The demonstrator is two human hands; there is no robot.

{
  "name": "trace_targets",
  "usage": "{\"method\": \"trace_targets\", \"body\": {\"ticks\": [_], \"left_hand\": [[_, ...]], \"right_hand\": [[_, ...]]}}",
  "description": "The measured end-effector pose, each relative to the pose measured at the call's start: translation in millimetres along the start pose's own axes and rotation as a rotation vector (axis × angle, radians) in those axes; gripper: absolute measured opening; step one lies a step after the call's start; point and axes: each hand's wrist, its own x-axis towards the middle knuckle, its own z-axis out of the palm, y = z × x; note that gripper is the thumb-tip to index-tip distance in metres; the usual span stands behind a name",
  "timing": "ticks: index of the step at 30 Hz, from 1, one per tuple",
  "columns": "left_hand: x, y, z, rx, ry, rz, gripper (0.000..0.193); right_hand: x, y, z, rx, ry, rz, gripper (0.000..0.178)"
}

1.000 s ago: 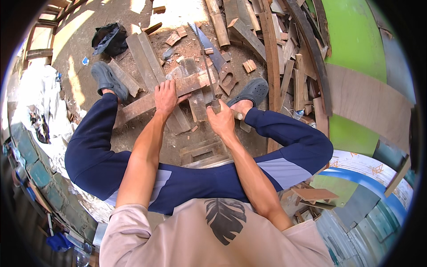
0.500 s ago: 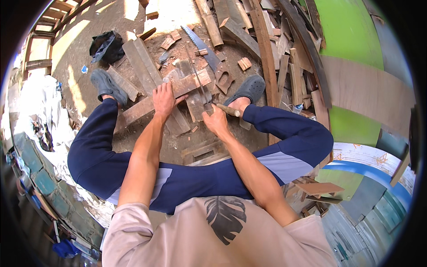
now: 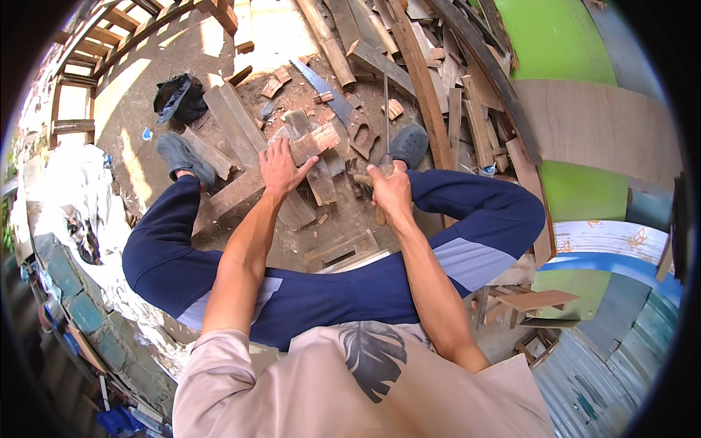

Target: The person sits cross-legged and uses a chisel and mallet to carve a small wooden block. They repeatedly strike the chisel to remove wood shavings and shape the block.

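My left hand [image 3: 281, 166] lies on a long wooden plank [image 3: 234, 196], fingers spread and thumb stretched to the right. The plank runs slantwise across other boards, and its right end [image 3: 319, 140] shows a pale, freshly cut face. To the right, apart from the plank, my right hand [image 3: 392, 191] is closed round a long thin-bladed tool [image 3: 386, 109] with light wooden handle parts. Its narrow blade points away from me; its exact kind is unclear. A handsaw [image 3: 339, 106] with a wooden handle lies on the ground beyond the plank.
Wood offcuts [image 3: 274, 82] and sawdust lie around the plank. A black plastic bag [image 3: 180, 98] sits at the far left. Long boards and scrap wood [image 3: 427, 87] are piled at the right, beside green panels [image 3: 558, 44]. My clog-covered feet [image 3: 409, 144] flank the work area.
My right hand has lifted the thin-bladed tool off the plank and moved right, turning its blade upright in view. My left hand's fingers have spread out on the plank.
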Motion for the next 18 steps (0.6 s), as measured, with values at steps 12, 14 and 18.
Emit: {"method": "trace_targets", "body": {"ticks": [12,14,18], "left_hand": [[10.9,141.3,20.9,0.001,-0.560,0.444,0.066],[1.6,130.6,24.1,-0.419,-0.315,0.690,0.049],[3.0,77.8,14.9,-0.394,0.257,0.129,0.032]], "right_hand": [[-37.8,22.8,-50.2,0.135,-0.008,-0.208,0.033],[-28.5,26.2,-46.2,0.135,0.028,-0.224,0.034],[-24.0,14.4,-42.5,0.195,-0.093,-0.112,0.037]]}}
